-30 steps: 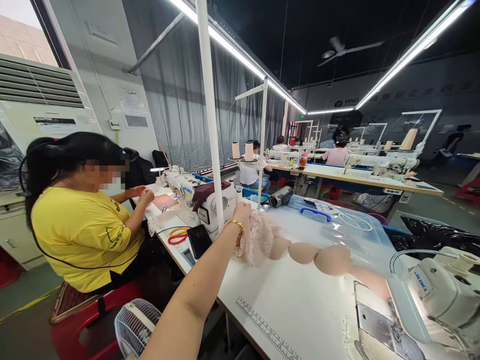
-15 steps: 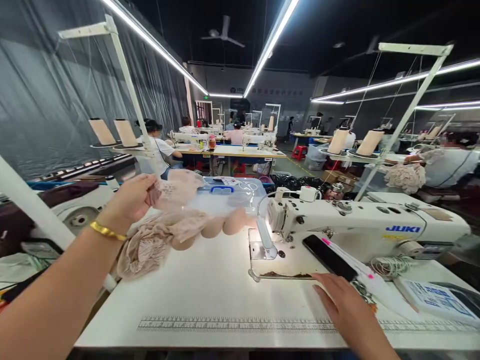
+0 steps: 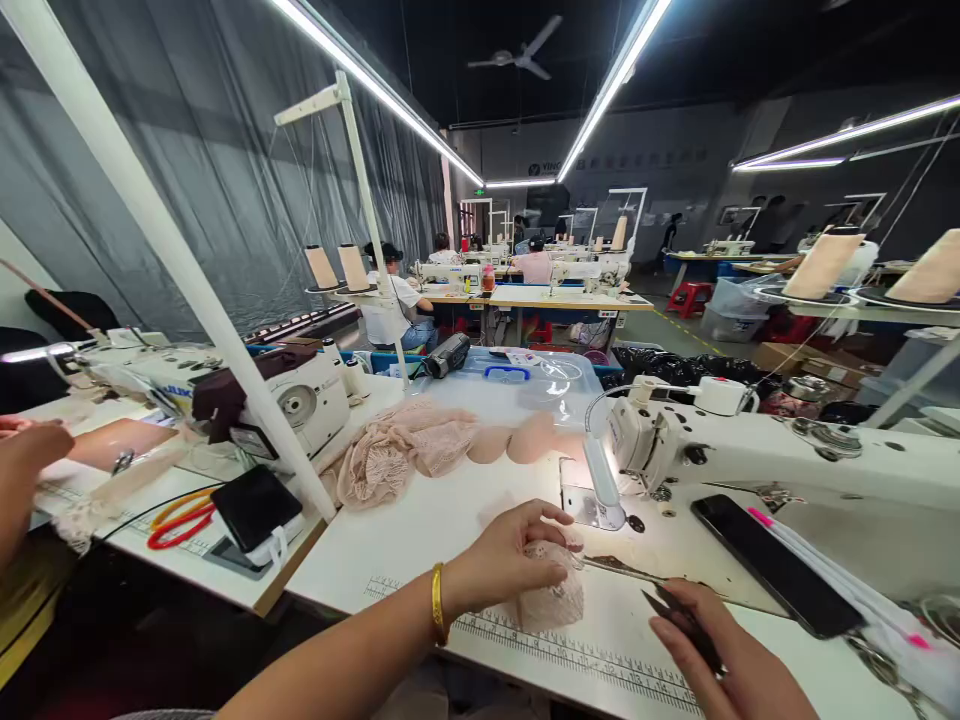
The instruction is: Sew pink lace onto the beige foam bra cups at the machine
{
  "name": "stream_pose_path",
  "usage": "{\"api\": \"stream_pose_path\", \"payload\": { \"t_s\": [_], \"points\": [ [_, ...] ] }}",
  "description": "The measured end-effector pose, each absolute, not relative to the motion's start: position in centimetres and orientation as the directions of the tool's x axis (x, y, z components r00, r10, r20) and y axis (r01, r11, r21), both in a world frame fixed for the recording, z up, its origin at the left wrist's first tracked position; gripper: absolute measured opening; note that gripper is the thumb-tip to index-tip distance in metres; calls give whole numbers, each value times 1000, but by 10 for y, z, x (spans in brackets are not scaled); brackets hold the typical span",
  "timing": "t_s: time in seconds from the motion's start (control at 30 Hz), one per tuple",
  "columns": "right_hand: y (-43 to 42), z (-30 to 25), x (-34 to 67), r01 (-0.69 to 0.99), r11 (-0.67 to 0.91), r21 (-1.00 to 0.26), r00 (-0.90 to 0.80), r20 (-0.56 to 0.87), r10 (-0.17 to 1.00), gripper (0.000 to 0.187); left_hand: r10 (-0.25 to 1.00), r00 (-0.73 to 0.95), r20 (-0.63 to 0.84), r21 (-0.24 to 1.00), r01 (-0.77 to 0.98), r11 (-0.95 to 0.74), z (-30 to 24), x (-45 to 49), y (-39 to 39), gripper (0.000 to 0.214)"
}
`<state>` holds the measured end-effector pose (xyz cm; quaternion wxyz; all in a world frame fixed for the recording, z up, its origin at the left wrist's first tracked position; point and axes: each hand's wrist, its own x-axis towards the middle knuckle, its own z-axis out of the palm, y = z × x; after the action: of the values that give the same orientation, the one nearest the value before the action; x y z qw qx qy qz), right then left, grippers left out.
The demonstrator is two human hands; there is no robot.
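Low at frame centre, the left hand (image 3: 504,558) pinches lace (image 3: 556,598) between fingers; lower right, the right hand (image 3: 739,662) grips snips (image 3: 688,626) between fingers.

Beyond your hands (image 3: 517,555), a grey wall (image 3: 645,140) closes the room under a dark ceiling (image 3: 435,70) with a fan (image 3: 520,58). Forward and left of them hangs a pleated grey curtain (image 3: 225,140); above them run strip lights (image 3: 614,88). Well ahead, a red stool (image 3: 690,297) stands near a yellow floor line (image 3: 688,330).
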<state>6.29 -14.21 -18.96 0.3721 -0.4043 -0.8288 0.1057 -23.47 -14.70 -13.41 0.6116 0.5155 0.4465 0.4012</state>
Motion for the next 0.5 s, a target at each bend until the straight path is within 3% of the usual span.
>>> {"api": "stream_pose_path", "payload": {
  "t_s": [0.07,0.17,0.37,0.5],
  "points": [
    [-147,-179,38,631,732,-255,-440,660,609,21,942,311,-126,991,-12,136,-137,-230,-148,64],
    [-147,-180,14,687,726,-28,-509,695,508,23,934,337,-119,992,14,122,-138,-229,-150,66],
    [-146,-192,-8,737,676,27,-482,721,497,32,926,349,-143,990,66,128,-144,-223,-151,73],
    [-148,-191,10,706,707,-47,-499,676,543,27,895,419,-150,972,230,55,-117,-248,-156,74]
  ]
}}
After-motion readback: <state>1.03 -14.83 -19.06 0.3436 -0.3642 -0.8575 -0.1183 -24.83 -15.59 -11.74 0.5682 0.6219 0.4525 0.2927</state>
